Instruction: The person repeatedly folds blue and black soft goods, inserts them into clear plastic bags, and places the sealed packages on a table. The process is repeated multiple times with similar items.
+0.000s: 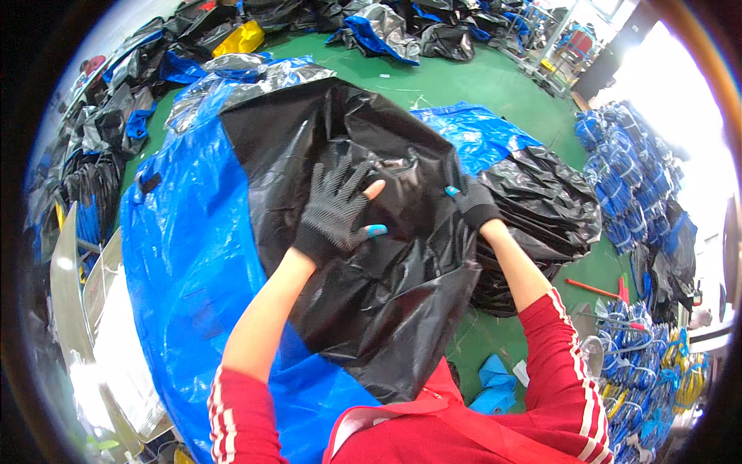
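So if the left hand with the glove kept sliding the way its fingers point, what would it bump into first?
Probably just more of the black plastic sheet. The left hand lies flat on it, fingers pointing up and away, and the sheet runs on to its far edge, with crinkled silver sheeting beyond. Depth is hard to judge.

green floor (495, 85), bag heaps (541, 201) (black, blue)
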Available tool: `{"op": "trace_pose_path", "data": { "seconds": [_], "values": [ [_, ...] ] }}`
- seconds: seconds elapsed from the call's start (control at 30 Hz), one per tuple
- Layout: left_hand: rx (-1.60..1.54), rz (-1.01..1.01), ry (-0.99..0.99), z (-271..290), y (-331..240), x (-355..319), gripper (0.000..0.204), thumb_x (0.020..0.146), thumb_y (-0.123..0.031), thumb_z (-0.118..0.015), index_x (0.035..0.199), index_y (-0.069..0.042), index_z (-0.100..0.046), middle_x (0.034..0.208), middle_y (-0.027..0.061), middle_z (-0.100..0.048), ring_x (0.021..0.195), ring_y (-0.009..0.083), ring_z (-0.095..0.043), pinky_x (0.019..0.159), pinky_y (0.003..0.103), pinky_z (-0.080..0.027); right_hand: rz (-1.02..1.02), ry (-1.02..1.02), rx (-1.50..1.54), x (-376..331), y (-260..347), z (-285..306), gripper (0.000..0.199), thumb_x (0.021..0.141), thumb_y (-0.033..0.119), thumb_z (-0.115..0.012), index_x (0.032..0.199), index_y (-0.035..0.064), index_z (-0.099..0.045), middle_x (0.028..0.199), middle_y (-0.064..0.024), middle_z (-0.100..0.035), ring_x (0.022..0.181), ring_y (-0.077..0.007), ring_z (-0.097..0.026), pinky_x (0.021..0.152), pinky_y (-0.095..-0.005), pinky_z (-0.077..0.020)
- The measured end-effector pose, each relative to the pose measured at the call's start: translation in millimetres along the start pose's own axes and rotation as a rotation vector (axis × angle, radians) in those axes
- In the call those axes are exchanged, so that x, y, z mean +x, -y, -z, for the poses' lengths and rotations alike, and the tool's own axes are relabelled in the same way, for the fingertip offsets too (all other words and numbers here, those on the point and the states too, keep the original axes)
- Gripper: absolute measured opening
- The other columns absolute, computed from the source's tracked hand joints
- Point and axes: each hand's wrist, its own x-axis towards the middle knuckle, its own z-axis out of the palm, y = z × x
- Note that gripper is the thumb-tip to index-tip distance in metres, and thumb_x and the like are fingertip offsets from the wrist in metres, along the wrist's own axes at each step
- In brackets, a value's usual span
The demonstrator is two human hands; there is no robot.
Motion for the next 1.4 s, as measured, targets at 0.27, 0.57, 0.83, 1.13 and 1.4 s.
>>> {"op": "trace_pose_path", "data": {
  "seconds": [0.27, 0.57, 0.83, 1.13, 1.4],
  "values": [
    [0.023, 0.117, 0.023, -79.5, -2.1, 3.6, 0.072, 0.078, -0.072, -0.049, 0.132, -0.024, -0.056, 0.149, 0.0207, -0.035, 0.142, 0.0343, -0.022, 0.112, 0.065, -0.001, 0.075, -0.273, 0.063, -13.6, -58.2, -13.1, 0.043, 0.092, 0.039, -0.056, 0.115, 0.0034, -0.055, 0.084, -0.0253, -0.065, 0.083, -0.0454, -0.062, 0.071, -0.0508, -0.0478],
    [-0.2, 0.207, 0.346, -37.9, 10.7, 13.1, 0.073, 0.079, -0.066, -0.053, 0.138, -0.022, -0.05, 0.15, 0.017, -0.034, 0.143, 0.035, -0.022, 0.116, 0.056, -0.007, 0.535, -0.019, -0.086, 92.3, 123.1, -2.0, 0.084, 0.081, 0.047, -0.067, 0.139, -0.001, -0.03, 0.13, -0.0272, -0.05, 0.117, -0.0425, -0.053, 0.098, -0.0463, -0.044],
    [-0.008, 0.574, 0.391, 70.1, 18.6, -143.1, 0.076, 0.084, -0.062, -0.056, 0.141, -0.013, -0.045, 0.149, 0.0187, -0.035, 0.143, 0.0367, -0.024, 0.114, 0.059, -0.012, 0.602, -0.38, -0.066, 192.1, 316.3, -61.5, 0.032, 0.09, 0.033, -0.049, 0.097, 0.0109, -0.072, 0.095, -0.0142, -0.07, 0.086, -0.035, -0.066, 0.074, -0.044, -0.0519],
    [0.185, 0.466, 0.342, 29.5, 65.5, -169.6, 0.083, 0.084, -0.071, -0.045, 0.146, -0.018, -0.036, 0.154, 0.0163, -0.028, 0.141, 0.0377, -0.026, 0.112, 0.062, -0.015, 0.713, 0.306, 0.502, -91.0, 182.7, 20.5, 0.047, 0.096, 0.03, -0.049, 0.134, 0.0031, -0.049, 0.127, -0.024, -0.055, 0.119, -0.0413, -0.05, 0.107, -0.0486, -0.0313],
    [0.065, 0.543, 0.394, 84.4, 28.2, -249.7, 0.083, 0.085, -0.071, -0.043, 0.147, -0.016, -0.035, 0.153, 0.0173, -0.028, 0.14, 0.0378, -0.028, 0.111, 0.061, -0.018, 0.889, -0.044, -0.123, -170.0, 62.7, -53.0, 0.058, 0.075, 0.019, -0.06, 0.133, 0.0193, -0.055, 0.083, -0.0064, -0.061, 0.074, -0.027, -0.057, 0.074, -0.0445, -0.0457]
  ]
}}
